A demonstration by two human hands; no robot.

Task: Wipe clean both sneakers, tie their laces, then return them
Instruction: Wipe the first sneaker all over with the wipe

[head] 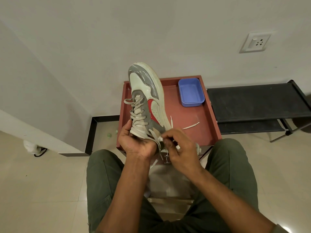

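A white and grey sneaker (145, 91) with a red side mark is held up over the red table (190, 132), toe pointing away from me. My left hand (134, 142) grips its heel and collar from below. My right hand (181, 147) pinches a beige lace (155, 136) near the top eyelets. Loose lace ends (191, 126) trail over the table to the right. The crossed laces on the tongue look slack. The second sneaker is not in view.
A blue plastic tub (191, 92) stands at the table's back right. A black low rack (252, 105) sits to the right against the wall. My green-trousered knees (104, 174) frame a metal stool (170, 182). A white cloth (31, 146) lies on the floor at the left.
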